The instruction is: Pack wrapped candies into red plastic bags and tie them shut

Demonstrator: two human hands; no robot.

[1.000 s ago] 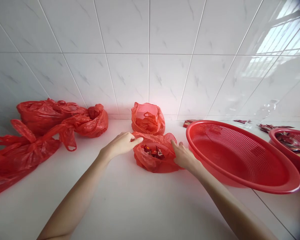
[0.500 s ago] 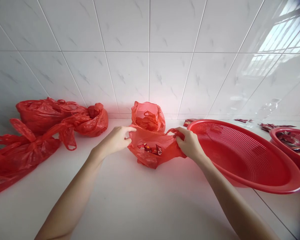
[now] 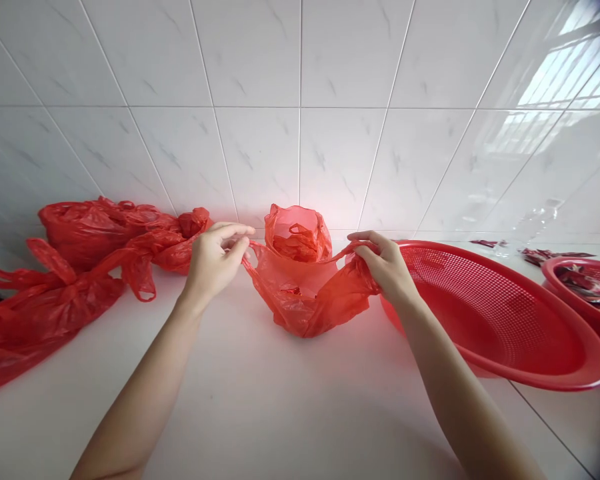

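A small red plastic bag (image 3: 305,300) rests on the white counter (image 3: 260,400) in the middle, holding a few wrapped sweets. My left hand (image 3: 213,260) pinches the bag's left handle and my right hand (image 3: 387,267) grips its right handle. Both handles are pulled up and apart, so the bag's mouth is stretched wide. A second open red bag (image 3: 297,233) stands just behind it against the tiled wall.
A large red mesh basket (image 3: 500,320) lies to the right of the bag, with another red basket (image 3: 585,283) of wrapped sweets at the far right. Several crumpled red bags (image 3: 80,267) lie at the left. A clear plastic bottle (image 3: 530,223) lies by the wall.
Both hands went from resting on the bag's rim to gripping its handles, then lifted and spread them. The bag rose from a flat heap into an open pouch.
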